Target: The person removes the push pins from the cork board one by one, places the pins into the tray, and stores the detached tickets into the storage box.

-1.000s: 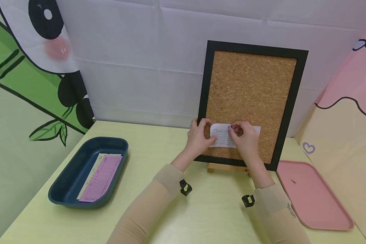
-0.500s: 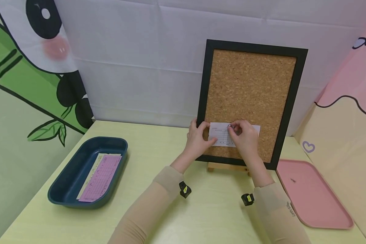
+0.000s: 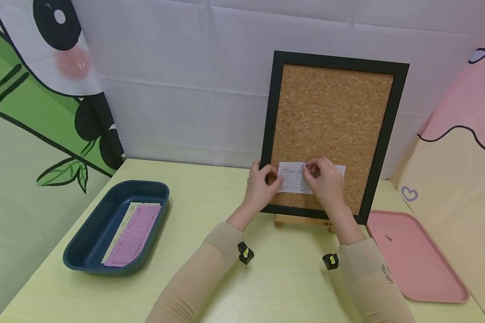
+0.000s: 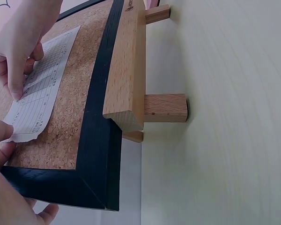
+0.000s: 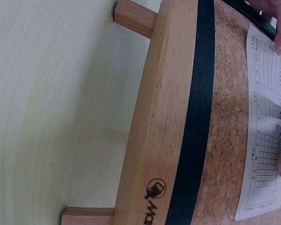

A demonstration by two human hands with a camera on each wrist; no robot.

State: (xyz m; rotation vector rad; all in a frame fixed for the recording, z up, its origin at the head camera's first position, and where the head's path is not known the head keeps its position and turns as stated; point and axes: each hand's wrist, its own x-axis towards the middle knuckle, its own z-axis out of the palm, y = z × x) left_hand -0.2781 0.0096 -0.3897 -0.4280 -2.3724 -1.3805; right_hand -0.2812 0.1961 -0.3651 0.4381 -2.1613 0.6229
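A white printed form slip (image 3: 289, 178) lies against the lower part of the cork board (image 3: 335, 112). My left hand (image 3: 260, 186) is at the slip's left end, thumb and index finger pinching its edge. Other fingers of that hand reach behind the board's black frame (image 4: 96, 140). With thumb and index finger, my right hand (image 3: 326, 181) pinches a small shiny pin (image 3: 305, 166) at the slip's upper edge. Its point is hidden, so I cannot tell whether it is in the cork. The right hand covers part of the slip.
The board stands on a wooden easel (image 4: 126, 70) on the pale table (image 3: 226, 296). At left, a dark blue tray (image 3: 77, 242) holds pink and yellow slips (image 3: 133, 235). A pink tray (image 3: 428, 269) with a tiny thin item (image 3: 389, 238) lies at right.
My left thumb has drawn back from the slip's face to its left edge, closer to the index finger. The right hand keeps its pinch at almost the same spot.
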